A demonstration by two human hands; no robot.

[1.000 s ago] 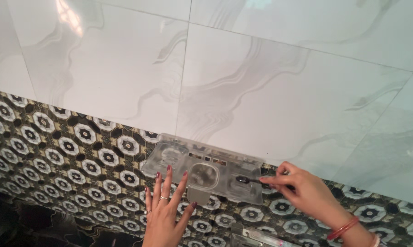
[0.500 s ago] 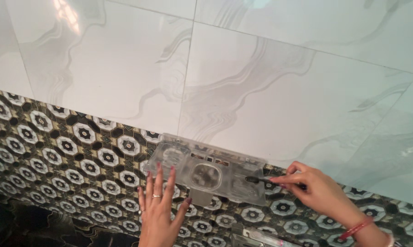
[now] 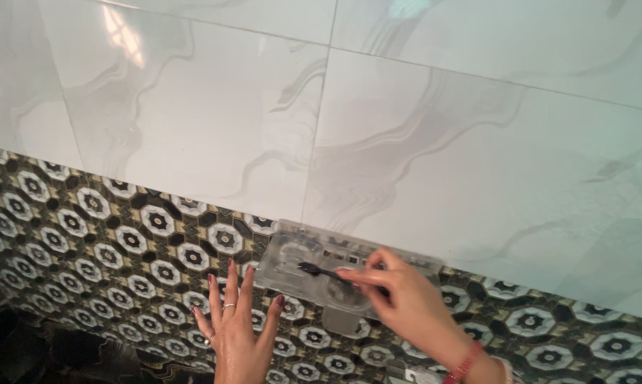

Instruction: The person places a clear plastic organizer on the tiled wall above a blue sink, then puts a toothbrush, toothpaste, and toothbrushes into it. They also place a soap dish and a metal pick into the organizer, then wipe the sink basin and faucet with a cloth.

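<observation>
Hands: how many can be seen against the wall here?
2. The left hand lies flat, fingers spread, on the patterned tiles beside the clear plastic holder. The right hand covers the holder's middle, holding a small dark brush. No others show.

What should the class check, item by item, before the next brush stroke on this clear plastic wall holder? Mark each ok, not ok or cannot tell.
1. Right hand grips the small dark brush: ok.
2. Bristle end rests on the clear plastic holder, left part: ok.
3. Left hand lies flat on the patterned tiles beside the holder: ok.
4. Holder firmly fixed to the wall: cannot tell.
5. Holder's right part visible: not ok, hidden by the right hand.
</observation>
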